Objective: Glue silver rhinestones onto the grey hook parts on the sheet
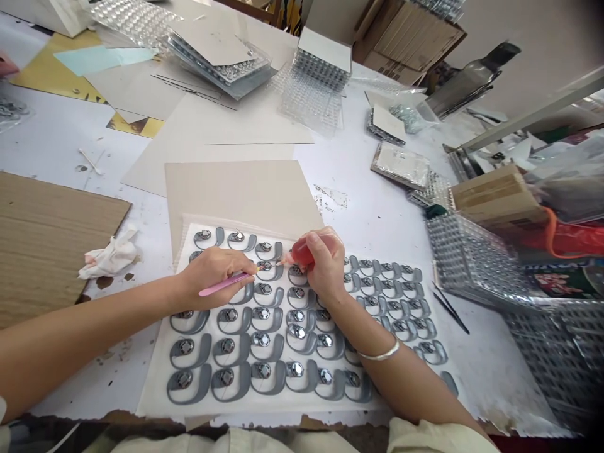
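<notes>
My left hand (210, 272) is closed on a slim pink-handled tool (225, 285); its tip points right, over one of the pieces, and I cannot make out its kind. My right hand (329, 267) is wrapped around a small red squeeze bottle (304, 251) tilted with its pale nozzle to the left. Nozzle and tool tip come close together above one grey piece. Rows of such grey curved metal pieces (278, 379), each with a round shiny stone setting, lie on a white sheet (155, 387). My forearms hide some of them.
Left lie brown cardboard (51, 233) and a crumpled tissue (111, 255). Beige card (236, 189) lies behind the sheet. Black tweezers (452, 308) rest at the right, beside stacked clear trays (476, 258). More trays and cards (212, 41) stand at the back.
</notes>
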A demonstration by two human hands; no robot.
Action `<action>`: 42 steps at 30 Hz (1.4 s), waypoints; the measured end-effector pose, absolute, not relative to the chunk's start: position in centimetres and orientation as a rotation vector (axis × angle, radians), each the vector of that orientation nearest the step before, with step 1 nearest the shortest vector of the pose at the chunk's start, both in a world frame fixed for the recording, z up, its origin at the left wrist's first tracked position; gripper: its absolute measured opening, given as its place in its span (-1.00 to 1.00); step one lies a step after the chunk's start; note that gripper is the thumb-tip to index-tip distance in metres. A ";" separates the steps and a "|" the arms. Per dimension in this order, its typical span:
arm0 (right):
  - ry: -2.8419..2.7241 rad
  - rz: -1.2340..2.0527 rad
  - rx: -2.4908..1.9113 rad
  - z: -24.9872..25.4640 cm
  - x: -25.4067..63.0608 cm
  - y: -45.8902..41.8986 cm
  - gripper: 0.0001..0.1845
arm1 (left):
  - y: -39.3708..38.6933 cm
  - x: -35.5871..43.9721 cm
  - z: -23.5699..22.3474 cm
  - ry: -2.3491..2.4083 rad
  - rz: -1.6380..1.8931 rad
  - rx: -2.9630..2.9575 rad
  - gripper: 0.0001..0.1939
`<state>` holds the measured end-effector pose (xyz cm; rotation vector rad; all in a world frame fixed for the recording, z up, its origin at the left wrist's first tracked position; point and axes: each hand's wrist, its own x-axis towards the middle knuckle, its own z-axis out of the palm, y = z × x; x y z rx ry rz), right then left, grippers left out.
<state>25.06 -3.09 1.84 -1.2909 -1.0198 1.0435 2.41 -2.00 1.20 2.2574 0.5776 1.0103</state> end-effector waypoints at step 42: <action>-1.154 1.019 -1.251 2.5 24.7 -3.8 -0.70 | -1.7 2.2 1.3 0.677 0.868 2.120 -0.93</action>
